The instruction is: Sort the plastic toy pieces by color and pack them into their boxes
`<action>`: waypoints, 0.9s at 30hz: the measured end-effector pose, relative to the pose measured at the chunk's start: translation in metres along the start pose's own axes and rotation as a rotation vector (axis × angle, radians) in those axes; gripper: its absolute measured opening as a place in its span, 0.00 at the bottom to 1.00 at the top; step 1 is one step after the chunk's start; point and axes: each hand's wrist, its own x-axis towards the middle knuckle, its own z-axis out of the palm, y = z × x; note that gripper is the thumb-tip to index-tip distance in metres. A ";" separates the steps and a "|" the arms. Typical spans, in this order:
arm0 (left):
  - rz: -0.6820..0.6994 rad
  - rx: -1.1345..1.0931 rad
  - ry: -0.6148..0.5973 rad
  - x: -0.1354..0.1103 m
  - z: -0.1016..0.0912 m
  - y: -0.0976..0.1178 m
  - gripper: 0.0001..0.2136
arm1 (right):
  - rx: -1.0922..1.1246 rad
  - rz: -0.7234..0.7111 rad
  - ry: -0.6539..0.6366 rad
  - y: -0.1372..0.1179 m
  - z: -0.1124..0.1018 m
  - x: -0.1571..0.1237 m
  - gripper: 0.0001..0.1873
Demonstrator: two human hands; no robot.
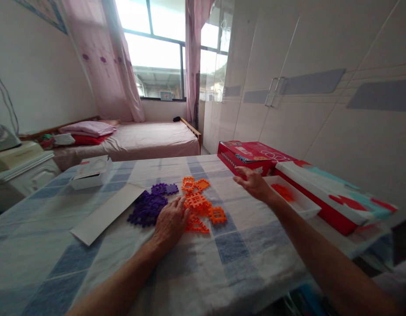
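The orange pieces (196,202) lie on the table (262,250) just right of the left hand (172,219), the nearer one; its fingers sit close together at the pile's edge, though whether they pinch anything is hard to tell. The right hand (254,182), fingers slightly spread, is beside the tray (311,211)

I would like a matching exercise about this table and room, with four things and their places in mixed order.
1. purple pieces
2. red pieces
3. bed
4. orange pieces

A. below the window
B. spread just right of the left hand
C. heaped just left of the left hand
D. inside the white tray

Pairs: 1-C, 2-D, 3-A, 4-B
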 end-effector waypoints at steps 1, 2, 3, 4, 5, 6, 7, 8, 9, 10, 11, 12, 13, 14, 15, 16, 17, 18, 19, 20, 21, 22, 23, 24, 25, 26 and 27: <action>0.002 -0.002 -0.001 0.000 0.000 0.000 0.20 | 0.021 -0.072 -0.041 -0.014 0.017 0.009 0.26; 0.001 -0.004 0.001 0.000 0.000 0.000 0.19 | 0.036 -0.123 -0.088 -0.027 0.034 0.017 0.27; -0.002 -0.008 0.001 0.000 -0.001 0.000 0.19 | 0.045 -0.154 -0.136 -0.041 0.051 0.026 0.28; -0.004 -0.011 -0.001 0.000 -0.001 0.000 0.19 | 0.041 -0.164 -0.192 -0.053 0.068 0.034 0.29; -0.006 -0.013 -0.004 0.000 -0.001 0.000 0.19 | 0.028 -0.168 -0.242 -0.064 0.083 0.042 0.30; -0.005 -0.015 -0.009 0.000 -0.001 0.000 0.19 | 0.005 -0.168 -0.289 -0.074 0.096 0.049 0.31; -0.004 -0.018 -0.013 0.000 -0.001 -0.001 0.19 | -0.025 -0.162 -0.328 -0.083 0.107 0.056 0.31; -0.001 -0.021 -0.014 0.000 0.000 -0.001 0.19 | -0.057 -0.154 -0.358 -0.089 0.116 0.061 0.32; 0.002 -0.025 -0.013 0.000 0.000 -0.002 0.19 | -0.085 -0.147 -0.383 -0.093 0.122 0.066 0.32; 0.004 -0.029 -0.012 0.001 0.001 -0.002 0.19 | -0.105 -0.143 -0.405 -0.095 0.126 0.068 0.30; 0.005 -0.035 -0.010 0.001 0.002 -0.003 0.19 | -0.114 -0.149 -0.428 -0.096 0.128 0.070 0.28; 0.006 -0.043 -0.009 0.001 0.002 -0.003 0.19 | -0.114 -0.168 -0.454 -0.095 0.128 0.070 0.24; 0.007 -0.056 -0.006 0.001 0.003 -0.003 0.20 | -0.111 -0.195 -0.480 -0.092 0.126 0.068 0.20; 0.009 -0.073 -0.001 0.001 0.003 -0.003 0.19 | -0.103 -0.225 -0.499 -0.089 0.122 0.065 0.17; 0.013 -0.092 0.005 0.000 0.003 -0.002 0.19 | -0.094 -0.254 -0.513 -0.085 0.118 0.061 0.14; 0.017 -0.110 0.012 0.000 0.002 -0.002 0.19 | -0.087 -0.279 -0.521 -0.082 0.112 0.055 0.13; 0.023 -0.126 0.017 0.000 0.002 -0.001 0.18 | -0.078 -0.295 -0.523 -0.078 0.106 0.049 0.14; 0.029 -0.142 0.020 -0.001 0.002 0.000 0.17 | -0.063 -0.301 -0.520 -0.075 0.099 0.041 0.15; 0.033 -0.157 0.020 -0.001 0.001 0.002 0.17 | -0.041 -0.296 -0.514 -0.071 0.093 0.033 0.17; 0.037 -0.175 0.018 -0.002 0.001 0.003 0.17 | -0.015 -0.284 -0.508 -0.069 0.087 0.024 0.18; 0.040 -0.196 0.014 -0.002 0.001 0.004 0.17 | 0.015 -0.265 -0.502 -0.067 0.082 0.016 0.21; 0.041 -0.219 0.010 -0.003 0.002 0.005 0.17 | 0.050 -0.246 -0.496 -0.065 0.078 0.008 0.24; 0.041 -0.243 0.007 -0.003 0.003 0.005 0.17 | 0.082 -0.228 -0.495 -0.064 0.075 0.001 0.29; 0.041 -0.269 0.007 -0.003 0.003 0.006 0.18 | 0.104 -0.214 -0.499 -0.064 0.072 -0.006 0.35; 0.045 -0.298 0.010 -0.003 0.004 0.006 0.18 | 0.120 -0.204 -0.508 -0.065 0.071 -0.012 0.41; 0.050 -0.335 0.013 -0.004 0.005 0.006 0.18 | 0.129 -0.201 -0.523 -0.066 0.071 -0.016 0.47; 0.059 -0.382 0.015 -0.004 0.005 0.006 0.18 | 0.130 -0.203 -0.543 -0.067 0.072 -0.019 0.51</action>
